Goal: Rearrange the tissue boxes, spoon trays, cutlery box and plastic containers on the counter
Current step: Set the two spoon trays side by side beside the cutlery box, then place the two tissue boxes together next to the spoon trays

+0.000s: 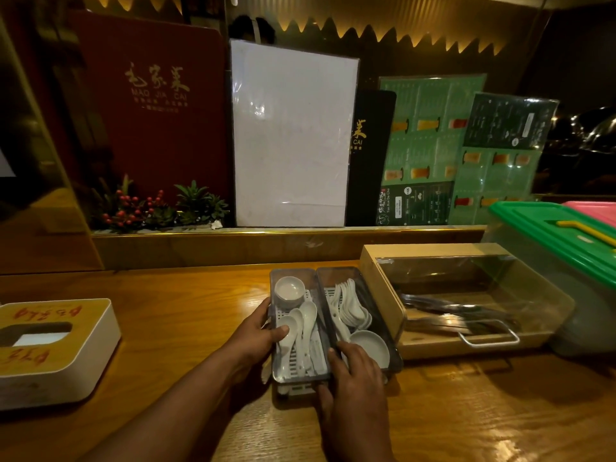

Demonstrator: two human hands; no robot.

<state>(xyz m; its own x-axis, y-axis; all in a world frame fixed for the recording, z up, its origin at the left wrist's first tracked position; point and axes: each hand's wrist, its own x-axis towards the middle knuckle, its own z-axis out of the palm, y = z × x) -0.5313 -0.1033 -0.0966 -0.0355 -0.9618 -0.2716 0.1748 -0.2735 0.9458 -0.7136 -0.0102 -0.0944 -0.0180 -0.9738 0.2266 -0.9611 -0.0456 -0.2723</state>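
Two grey spoon trays sit side by side on the wooden counter. The left spoon tray holds white spoons and a small white dish. The right spoon tray holds stacked white spoons and a dish. My left hand grips the left tray's left wall, thumb over its rim. My right hand rests on the near end of the right tray, fingers at the seam between the trays. Right of them stands the wooden cutlery box with a clear lid. A white tissue box sits far left.
A clear plastic container with a green lid stands at the far right, a pink lid behind it. Menus, a white laminated sheet and a small plant line the raised ledge behind the counter.
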